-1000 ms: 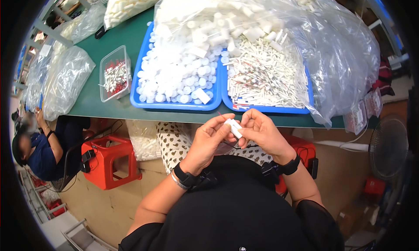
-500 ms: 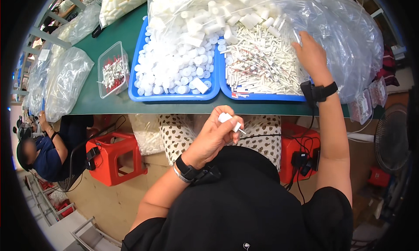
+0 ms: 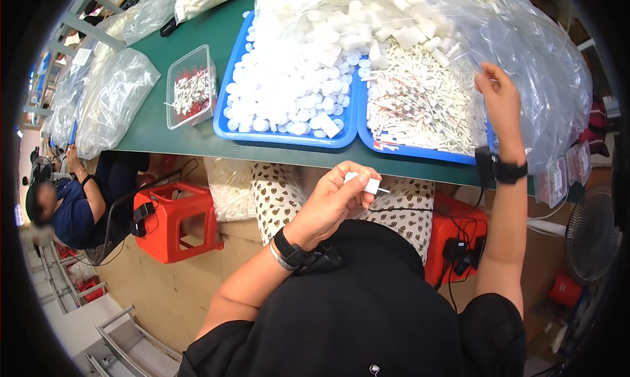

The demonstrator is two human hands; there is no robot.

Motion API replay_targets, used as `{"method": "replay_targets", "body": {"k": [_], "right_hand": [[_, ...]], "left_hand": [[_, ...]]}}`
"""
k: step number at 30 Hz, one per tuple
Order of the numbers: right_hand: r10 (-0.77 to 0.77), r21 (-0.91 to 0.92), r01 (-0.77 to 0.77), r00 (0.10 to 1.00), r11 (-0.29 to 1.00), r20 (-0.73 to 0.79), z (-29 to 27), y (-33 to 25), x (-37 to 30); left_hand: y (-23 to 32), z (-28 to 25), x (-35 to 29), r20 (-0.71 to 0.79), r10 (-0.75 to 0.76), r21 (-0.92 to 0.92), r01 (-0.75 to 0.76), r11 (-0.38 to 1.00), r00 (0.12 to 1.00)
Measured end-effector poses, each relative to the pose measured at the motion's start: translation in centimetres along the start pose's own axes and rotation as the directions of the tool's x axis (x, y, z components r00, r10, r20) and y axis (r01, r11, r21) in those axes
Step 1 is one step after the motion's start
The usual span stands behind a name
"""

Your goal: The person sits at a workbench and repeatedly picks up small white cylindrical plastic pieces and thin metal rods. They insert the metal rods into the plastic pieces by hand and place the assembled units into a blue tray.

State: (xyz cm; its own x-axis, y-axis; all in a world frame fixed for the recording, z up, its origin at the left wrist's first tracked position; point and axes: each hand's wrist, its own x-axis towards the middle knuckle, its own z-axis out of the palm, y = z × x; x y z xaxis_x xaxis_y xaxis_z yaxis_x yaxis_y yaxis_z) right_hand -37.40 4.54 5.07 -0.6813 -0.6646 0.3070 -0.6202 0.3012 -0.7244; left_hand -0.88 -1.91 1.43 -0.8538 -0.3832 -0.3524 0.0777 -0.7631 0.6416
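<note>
A green desk (image 3: 147, 127) spans the view, with clear plastic sheeting (image 3: 548, 95) heaped on its right side. Two blue trays sit side by side near its front edge: the left tray (image 3: 282, 139) holds translucent discs (image 3: 312, 104), the right tray (image 3: 423, 155) slim white sticks (image 3: 420, 108). Left of them is a clear plastic box (image 3: 191, 122). The right hand (image 3: 503, 104) is beside the right tray's far-right side, fingers loosely curled; whether it pinches anything, I cannot tell. The left hand (image 3: 333, 198), closed in a thumb-and-finger pinch, holds a small white block (image 3: 370, 185) in front of the desk; a thin pin (image 3: 383, 190) sticks out of it. The step in hand looks like steadying the block while the right hand visits the sticks; singling one out calls for a narrow fingertip pinch.
</note>
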Motion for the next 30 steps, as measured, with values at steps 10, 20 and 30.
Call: {"method": "replay_targets", "body": {"k": [10, 20, 30], "right_hand": [[-0.308, 0.307, 0.155, 0.779, 0.939, 0.546, 3.2, -11.2, -15.0], [-0.252, 0.291, 0.103, 0.804, 0.951, 0.539, 4.1, -10.5, -16.0], [-0.085, 0.451, -0.192, 0.847, 0.871, 0.524, 6.6, -9.9, -18.6]], "left_hand": [[0.4, 0.4, 0.4, -0.045, 0.11, -0.196, -0.117, 0.974, 0.993], [-0.3, -0.4, 0.6, -0.125, 0.203, -0.195, -0.225, 0.955, 0.971], [-2.0, 0.0, 0.3, -0.082, 0.419, 0.403, -0.354, 0.844, 0.904]]}}
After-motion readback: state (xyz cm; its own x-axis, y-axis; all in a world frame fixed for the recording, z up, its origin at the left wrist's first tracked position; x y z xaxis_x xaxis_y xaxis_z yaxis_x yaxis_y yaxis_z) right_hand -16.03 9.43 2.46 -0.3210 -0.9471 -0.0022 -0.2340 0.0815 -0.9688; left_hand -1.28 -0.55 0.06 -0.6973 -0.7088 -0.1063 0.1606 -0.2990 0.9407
